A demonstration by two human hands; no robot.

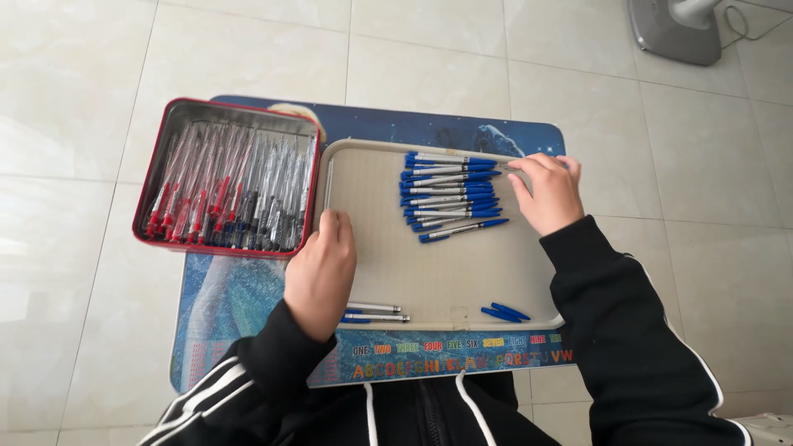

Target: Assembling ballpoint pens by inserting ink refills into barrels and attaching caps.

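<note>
The right hand (547, 192) rests at the right end of a row of blue pens (450, 194) laid side by side in the upper part of a beige tray (429, 272). Its fingers are curled, with the tips pinching the end of the topmost pen in the row, so it is closed on that pen. The left hand (320, 272) lies palm down on the tray's left edge, loosely curled and holding nothing, just beside a red metal tin (227, 177) packed with pens that have red and dark parts.

Near the tray's lower edge lie two pen barrels (373, 312) on the left and two loose blue caps (505, 311) on the right, well apart from the row. The tray sits on a small desk (462, 351) with a printed top, which stands on a pale tiled floor (74, 124).

The step in hand looks like setting a finished blue pen into line with the others. The next move likely calls for letting go of it level with its neighbours, then reaching for the loose parts at the bottom of the tray.
</note>
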